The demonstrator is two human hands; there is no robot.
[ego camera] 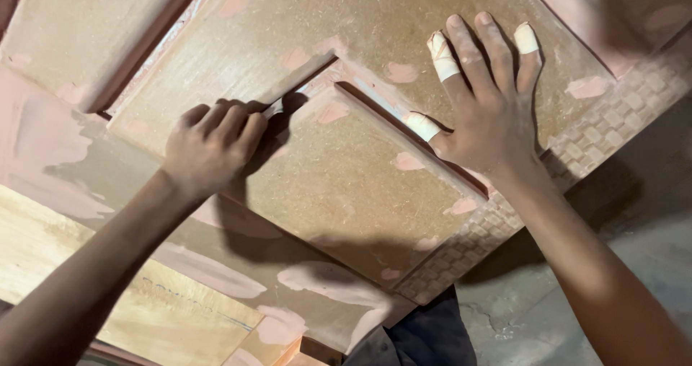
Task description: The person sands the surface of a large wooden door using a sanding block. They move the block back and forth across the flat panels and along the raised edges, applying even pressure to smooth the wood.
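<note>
The wooden door panel [346,186] is brown with pale pink patches. Its edge strip [613,117] has a woven basket pattern. White tape wraps some fingers [442,56] of the right hand [490,113].

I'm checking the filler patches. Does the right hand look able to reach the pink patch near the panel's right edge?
Probably yes. The right hand lies flat on the wooden door panel, and the pink filler patch sits just beside its fingers, with bare wood and nothing else between them.

hands: 2 [209,146] [483,113] | taped fingers: 3 [441,56] | raised door panels: 4 [346,186]
</note>
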